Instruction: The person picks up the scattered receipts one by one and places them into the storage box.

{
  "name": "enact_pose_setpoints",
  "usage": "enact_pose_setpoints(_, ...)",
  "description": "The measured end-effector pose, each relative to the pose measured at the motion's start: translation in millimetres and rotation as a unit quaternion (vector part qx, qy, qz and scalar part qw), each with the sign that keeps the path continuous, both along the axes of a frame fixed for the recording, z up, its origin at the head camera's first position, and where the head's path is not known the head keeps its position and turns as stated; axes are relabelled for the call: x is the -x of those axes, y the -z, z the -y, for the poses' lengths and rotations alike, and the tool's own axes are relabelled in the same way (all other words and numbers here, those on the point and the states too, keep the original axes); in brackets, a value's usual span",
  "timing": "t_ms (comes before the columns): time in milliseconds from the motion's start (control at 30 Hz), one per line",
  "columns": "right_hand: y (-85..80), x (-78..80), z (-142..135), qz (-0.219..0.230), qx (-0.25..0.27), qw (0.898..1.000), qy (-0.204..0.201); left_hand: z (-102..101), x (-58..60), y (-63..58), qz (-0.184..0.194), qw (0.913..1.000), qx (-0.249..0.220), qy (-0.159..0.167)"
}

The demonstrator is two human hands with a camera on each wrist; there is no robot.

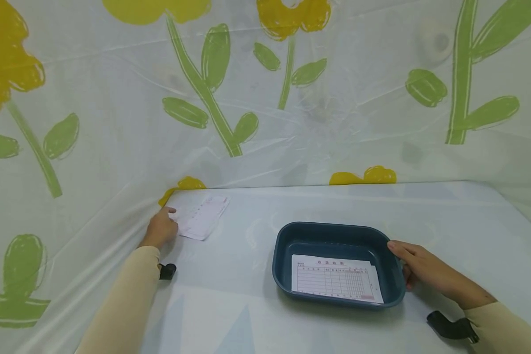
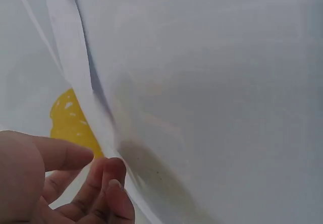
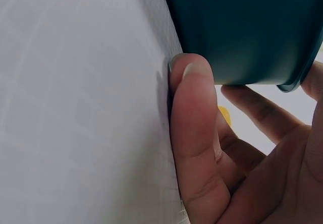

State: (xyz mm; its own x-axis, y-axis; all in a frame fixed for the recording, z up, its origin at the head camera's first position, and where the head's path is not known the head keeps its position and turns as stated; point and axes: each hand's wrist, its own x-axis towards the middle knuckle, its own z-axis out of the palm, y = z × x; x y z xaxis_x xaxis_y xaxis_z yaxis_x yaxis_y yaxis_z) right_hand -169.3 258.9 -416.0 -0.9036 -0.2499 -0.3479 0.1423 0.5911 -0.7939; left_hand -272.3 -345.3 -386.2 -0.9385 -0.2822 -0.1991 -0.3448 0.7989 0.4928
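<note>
A dark blue plastic tray (image 1: 332, 236) sits on the white-covered table, with several printed form sheets (image 1: 336, 280) lying inside. My right hand (image 1: 429, 268) holds its right end, thumb at the rim and fingers against the outer wall. The right wrist view shows the fingertips by the tray's side (image 3: 247, 32), low against the tablecloth. Farther left, my left hand (image 1: 160, 229) is beside a few loose paper slips (image 1: 205, 216) that lie flat. Its fingers are loosely bent with nothing between them, close to a white edge in the left wrist view.
A white curtain (image 1: 336, 118) printed with yellow flowers and green leaves rises behind the table and along its left side. A black wrist strap piece (image 1: 451, 327) sticks out under the right sleeve, another (image 1: 167, 271) by the left.
</note>
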Motion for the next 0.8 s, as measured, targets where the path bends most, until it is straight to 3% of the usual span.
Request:
enact_pose_setpoints(167, 0.5, 0.9, 0.2, 0.000, -0.001, 1.000, 0.001, -2.4, -1.2, 5.2, 0.000, 0.9999, 0.013, 0.006)
enact_pose_setpoints(367, 0.2, 0.4, -0.1, -0.001, 0.001, 1.000, 0.000, -8.1, -2.0, 5.5, 0.037, 0.9975, 0.049, 0.035)
enact_pose_setpoints(633, -1.0, -1.1, 0.1, -0.007, -0.004, 1.000, 0.001, -37.2, -8.7, 2.9, 0.054, 0.9815, 0.161, 0.088)
enact_pose_setpoints(800, -1.6, -0.6, 0.6, -0.003, -0.006, 1.000, 0.001, -58.4, -9.3, 4.0, 0.050, 0.9736, 0.199, 0.100)
